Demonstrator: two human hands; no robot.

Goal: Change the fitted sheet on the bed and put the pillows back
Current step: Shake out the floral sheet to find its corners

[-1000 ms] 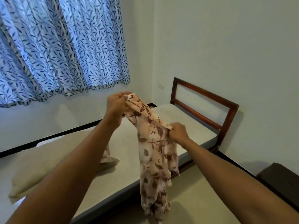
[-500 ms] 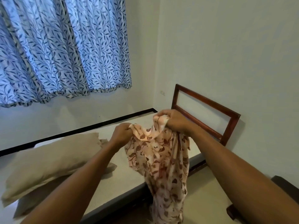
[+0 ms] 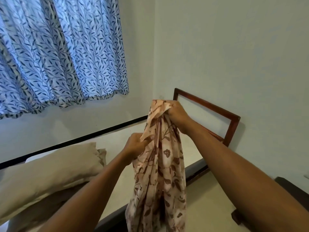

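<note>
Sheet (image 3: 160, 178), pale pink with brown flowers and leaves, hangs bunched in the air between our two hands, over the near edge of the bed (image 3: 117, 139). Our right hand (image 3: 174, 113) is the higher one. Its fingers are clamped on the top of the cloth, and a printed hem corner pokes out to the left of the fist. Our left hand (image 3: 135, 146) sits lower and to the left, its fingers curled and pinching a fold of the same sheet. From there the cloth falls in long folds past the bed's dark rail (image 3: 197, 171) and out of the bottom of the view. The mattress shows bare and beige. A beige pillow (image 3: 50, 171) lies on it at the left. A wooden frame (image 3: 232, 121) stands at the bed's far right end, close to the wall (image 3: 234, 47). A blue leaf-print curtain (image 3: 66, 56) hangs at the far left.
</note>
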